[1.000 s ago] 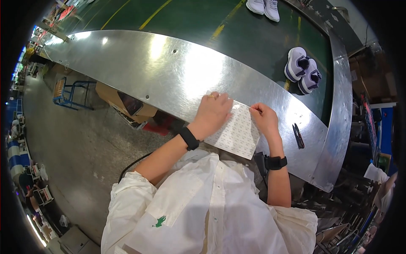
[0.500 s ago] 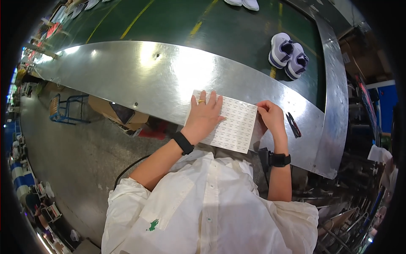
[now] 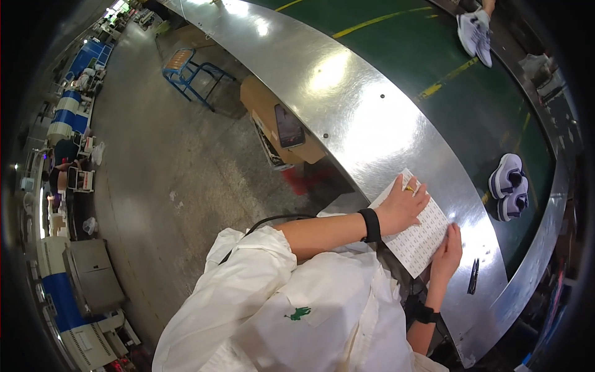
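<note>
A white sheet of small printed labels [image 3: 416, 245] lies on the metal table edge in front of me. My left hand [image 3: 401, 209] rests on its far left part, fingers spread, a ring on one finger. At the sheet's right edge is my right hand [image 3: 447, 253], its fingers close together on the border by the corner; the fingertips' exact hold is partly hidden. Black thread snips [image 3: 473, 276] lie on the metal just right of that hand. Beyond, on the green belt, stands a pair of white and purple sneakers [image 3: 509, 187].
Another person's hand [image 3: 489, 6] reaches to a second pair of pale sneakers [image 3: 475, 36] across the green belt [image 3: 458, 105]. Left of the metal table [image 3: 347, 105], a phone [image 3: 289, 126] lies on a cardboard box [image 3: 260, 102]. A blue-framed stool [image 3: 192, 73] stands farther off.
My view has swung left, shifting the table to the right in the picture. My right hand's raised pinch near the sheet's corner has lowered against its edge. A co-worker's hand now shows at the far sneakers.
</note>
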The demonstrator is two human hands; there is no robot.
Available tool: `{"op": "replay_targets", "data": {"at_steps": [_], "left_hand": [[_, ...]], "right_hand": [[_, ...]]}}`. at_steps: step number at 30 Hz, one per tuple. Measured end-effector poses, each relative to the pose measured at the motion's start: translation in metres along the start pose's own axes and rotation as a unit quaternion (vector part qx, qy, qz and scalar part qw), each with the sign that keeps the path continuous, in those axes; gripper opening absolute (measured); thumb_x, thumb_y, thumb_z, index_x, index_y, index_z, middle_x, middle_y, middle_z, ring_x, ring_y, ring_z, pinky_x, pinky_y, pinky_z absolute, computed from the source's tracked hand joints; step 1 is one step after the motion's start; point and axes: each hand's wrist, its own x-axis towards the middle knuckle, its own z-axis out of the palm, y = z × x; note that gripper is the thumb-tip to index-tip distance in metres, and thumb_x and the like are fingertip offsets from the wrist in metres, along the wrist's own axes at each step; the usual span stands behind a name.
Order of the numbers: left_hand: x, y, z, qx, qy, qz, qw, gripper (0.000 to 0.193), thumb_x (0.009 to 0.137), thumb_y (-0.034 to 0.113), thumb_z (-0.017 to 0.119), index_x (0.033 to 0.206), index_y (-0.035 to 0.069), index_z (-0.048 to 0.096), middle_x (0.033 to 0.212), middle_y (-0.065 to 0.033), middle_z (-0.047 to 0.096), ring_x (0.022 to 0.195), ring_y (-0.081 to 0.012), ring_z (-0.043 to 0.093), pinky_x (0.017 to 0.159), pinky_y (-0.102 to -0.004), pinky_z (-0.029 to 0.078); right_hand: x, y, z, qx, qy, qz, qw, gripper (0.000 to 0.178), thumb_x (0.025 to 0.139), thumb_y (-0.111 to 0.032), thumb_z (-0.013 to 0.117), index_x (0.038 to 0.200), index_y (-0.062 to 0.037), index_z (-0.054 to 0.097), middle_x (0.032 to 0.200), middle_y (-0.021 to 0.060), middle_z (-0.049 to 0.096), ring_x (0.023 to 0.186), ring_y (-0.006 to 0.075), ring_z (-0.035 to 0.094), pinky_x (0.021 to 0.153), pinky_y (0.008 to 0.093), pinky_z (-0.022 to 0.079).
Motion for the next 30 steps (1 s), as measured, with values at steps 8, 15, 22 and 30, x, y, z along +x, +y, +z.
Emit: {"op": "replay_targets", "data": {"at_steps": [8, 15, 22, 30], "left_hand": [[-0.004, -0.013, 0.006, 0.041, 0.021, -0.001, 0.999, 0.062, 0.085, 0.039, 0.059, 0.132, 0.004, 0.043, 0.137, -0.0179, 0.04, 0.127, -0.0394, 0.036, 0.102, -0.0588, 0.028], [-0.002, -0.009, -0.003, 0.039, -0.001, 0.015, 0.999, 0.06, 0.085, 0.039, 0.059, 0.133, 0.006, 0.043, 0.135, -0.0152, 0.042, 0.125, -0.0374, 0.037, 0.101, -0.0556, 0.031], [0.0, -0.01, -0.002, 0.04, 0.005, 0.012, 0.999, 0.06, 0.085, 0.039, 0.059, 0.133, 0.006, 0.043, 0.134, -0.0142, 0.042, 0.124, -0.0359, 0.037, 0.1, -0.0556, 0.031], [0.001, -0.012, 0.001, 0.024, 0.024, 0.0, 0.999, 0.058, 0.084, 0.038, 0.06, 0.13, 0.005, 0.045, 0.134, -0.0151, 0.042, 0.122, -0.0373, 0.039, 0.099, -0.0554, 0.033]], "right_hand": [[0.029, 0.006, -0.021, -0.031, 0.051, -0.001, 0.998, 0.026, 0.072, -0.001, 0.065, 0.098, -0.0076, 0.066, 0.096, 0.0105, 0.065, 0.09, 0.0293, 0.059, 0.079, 0.0388, 0.046], [0.033, -0.002, -0.014, -0.1, -0.015, -0.013, 0.995, 0.013, 0.074, -0.01, 0.067, 0.087, -0.0092, 0.07, 0.085, 0.0059, 0.064, 0.079, 0.0259, 0.057, 0.07, 0.0382, 0.043], [0.033, -0.002, -0.012, -0.087, 0.014, -0.027, 0.996, 0.009, 0.074, -0.01, 0.067, 0.084, -0.009, 0.069, 0.081, 0.0048, 0.063, 0.076, 0.0251, 0.057, 0.069, 0.0384, 0.042], [0.041, 0.011, -0.018, 0.168, 0.081, 0.198, 0.962, 0.004, 0.082, -0.008, 0.063, 0.083, -0.0047, 0.062, 0.08, 0.0042, 0.063, 0.07, 0.0163, 0.057, 0.067, 0.0284, 0.045]]}}
